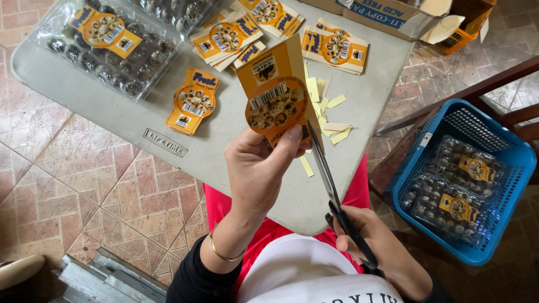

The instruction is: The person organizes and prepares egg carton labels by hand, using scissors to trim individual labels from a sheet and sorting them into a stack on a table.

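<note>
My left hand (259, 168) pinches a yellow-and-orange paper label (276, 92) with a round egg picture, held upright above the grey table (112, 112). My right hand (373, 238) grips black-handled scissors (331, 188), blades pointing up along the label's right edge. Thin yellow paper offcuts (328, 115) lie on the table just beyond the blades.
Stacks of the same labels (224, 39) (335, 47) and one trimmed label (192, 102) lie on the table. A clear tray of speckled eggs (106, 47) sits far left. A blue basket (508, 168) with packed egg trays stands right. A cardboard box (382, 14) is at the back.
</note>
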